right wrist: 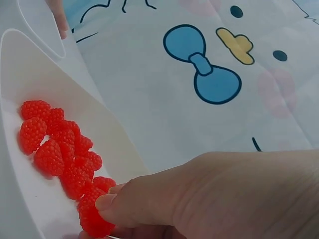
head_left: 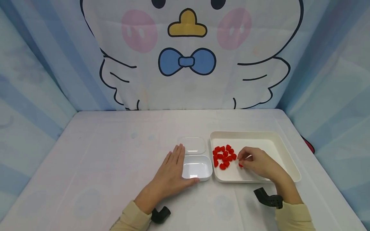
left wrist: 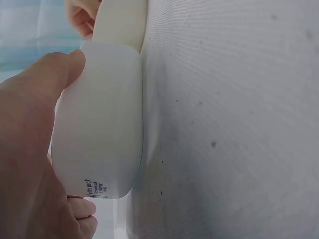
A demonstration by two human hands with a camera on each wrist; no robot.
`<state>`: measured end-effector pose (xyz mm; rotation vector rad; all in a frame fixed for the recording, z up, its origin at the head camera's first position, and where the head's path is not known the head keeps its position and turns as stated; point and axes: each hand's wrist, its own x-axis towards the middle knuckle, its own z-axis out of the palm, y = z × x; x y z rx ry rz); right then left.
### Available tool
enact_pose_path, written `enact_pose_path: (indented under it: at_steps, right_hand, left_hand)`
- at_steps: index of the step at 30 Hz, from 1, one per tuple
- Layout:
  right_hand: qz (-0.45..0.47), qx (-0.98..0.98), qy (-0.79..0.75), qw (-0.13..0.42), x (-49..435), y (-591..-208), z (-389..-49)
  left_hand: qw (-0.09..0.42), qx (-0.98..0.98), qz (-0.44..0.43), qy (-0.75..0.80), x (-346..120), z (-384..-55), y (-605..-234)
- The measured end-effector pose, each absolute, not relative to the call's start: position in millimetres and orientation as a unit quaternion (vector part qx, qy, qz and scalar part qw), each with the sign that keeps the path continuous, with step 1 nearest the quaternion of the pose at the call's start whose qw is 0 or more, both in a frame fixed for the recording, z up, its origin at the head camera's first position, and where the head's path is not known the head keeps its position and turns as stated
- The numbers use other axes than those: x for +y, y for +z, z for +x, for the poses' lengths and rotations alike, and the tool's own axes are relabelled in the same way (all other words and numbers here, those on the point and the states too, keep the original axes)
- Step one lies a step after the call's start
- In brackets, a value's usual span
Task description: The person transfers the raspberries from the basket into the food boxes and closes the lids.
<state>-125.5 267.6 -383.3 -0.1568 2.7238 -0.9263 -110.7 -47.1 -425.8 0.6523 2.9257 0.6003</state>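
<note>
My right hand [head_left: 260, 163] is over the white tray [head_left: 268, 141], thumb and fingers pinching a raspberry [right wrist: 94, 218] low above its floor. Several more raspberries [right wrist: 49, 158] lie clustered at the tray's left side. My left hand [head_left: 170, 177] rests against a small white plastic box [head_left: 197, 166], its straight fingers along the left side and the thumb at the front rim. The box's inside shows no berries in the head view. A clear lid [head_left: 194, 146] lies flat behind the box, close to the left fingertips.
Box and tray stand side by side on a white tablecloth [head_left: 101, 160], nearly touching. Behind the table hangs a printed curtain [head_left: 188, 86], with blue striped cloth [head_left: 332, 106] at both sides. Black wrist cameras [head_left: 268, 199] sit on both wrists, near the cuffs.
</note>
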Motion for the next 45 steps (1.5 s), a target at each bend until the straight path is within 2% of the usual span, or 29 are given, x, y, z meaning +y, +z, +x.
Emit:
enact_pose_path:
  at_steps: [4, 13, 19, 45]
  right_hand:
    - [-0.063, 0.933, -0.334, 0.121, 268, -383, -125]
    - [-0.093, 0.927, -0.361, 0.048, 263, -378, -132]
    - [-0.082, 0.919, -0.384, 0.027, 255, -374, -134]
    - [-0.085, 0.880, -0.466, 0.022, 222, -374, -138]
  left_hand:
    - [0.045, 0.956, 0.215, 0.195, -46, -111, -426]
    - [0.048, 0.956, 0.217, 0.192, -45, -110, -423]
    - [0.045, 0.957, 0.211, 0.195, -47, -109, -422]
    - [0.042, 0.965, 0.179, 0.187, -48, -109, -426]
